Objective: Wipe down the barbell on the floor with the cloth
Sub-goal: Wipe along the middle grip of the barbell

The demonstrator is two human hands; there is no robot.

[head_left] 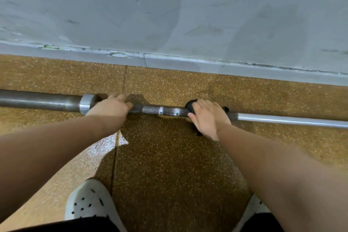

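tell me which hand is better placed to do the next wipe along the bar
Right. The right hand holds the black cloth on the grey metal barbell, so it can likely just slide along. The left hand grips bare bar beside the silver collar, steadying it.

The barbell (167, 111) is dark grey on the left, speckled charcoal with silver rings mid-frame, shiny silver on the right. The cloth (190, 104) is black, floor (169, 156) orange-brown with pale flecks, wall (169, 5) up top smudgy blue-grey, shoe (88, 201) white with dark holes.
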